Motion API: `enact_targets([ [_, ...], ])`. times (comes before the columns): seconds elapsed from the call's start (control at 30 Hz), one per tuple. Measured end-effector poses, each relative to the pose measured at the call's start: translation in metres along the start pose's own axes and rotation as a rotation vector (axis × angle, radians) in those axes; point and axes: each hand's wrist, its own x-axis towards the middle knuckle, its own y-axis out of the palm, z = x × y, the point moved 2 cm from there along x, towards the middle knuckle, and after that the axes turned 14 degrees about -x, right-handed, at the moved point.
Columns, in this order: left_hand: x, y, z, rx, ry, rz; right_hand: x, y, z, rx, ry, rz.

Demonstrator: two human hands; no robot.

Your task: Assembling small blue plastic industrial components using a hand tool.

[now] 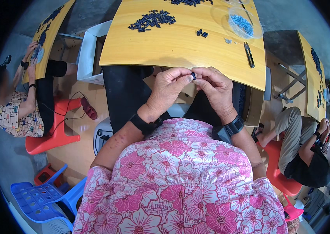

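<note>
Just off the table's near edge, my left hand [171, 86] and my right hand [214, 88] meet fingertip to fingertip. Between them they pinch a small black piece [193, 76], too small to tell its exact kind. On the yellow table [149, 48] ahead lies a loose pile of small black parts [152, 20]. A few more black parts [202, 33] sit apart from it, nearer to my hands. Thread snips with black handles [248, 54] rest by the right edge. Beyond them stands a clear round tub [259, 29] with small blue pieces [242, 25] in it.
A white box [91, 52] stands beside the table's left side, and a brown carton [255, 107] under its right. Co-workers sit at yellow tables on both sides, on red stools [52, 124]. A blue plastic chair [36, 199] stands at the lower left. Tiny light scraps [228, 41] lie near the tub.
</note>
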Motion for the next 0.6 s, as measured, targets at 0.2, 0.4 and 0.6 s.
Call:
enact_targets([
  [0.2, 0.004, -0.002, 0.004, -0.077, -0.074, 0.043, 0.005, -0.003, 0.007, -0.273, -0.098, -0.023],
  [0.4, 0.003, 0.000, -0.001, -0.050, -0.183, -0.023, 0.006, -0.004, 0.008, -0.517, -0.297, -0.033],
  [0.6, 0.011, -0.007, 0.007, -0.116, -0.272, 0.012, 0.007, -0.006, 0.003, -0.584, -0.319, 0.021],
])
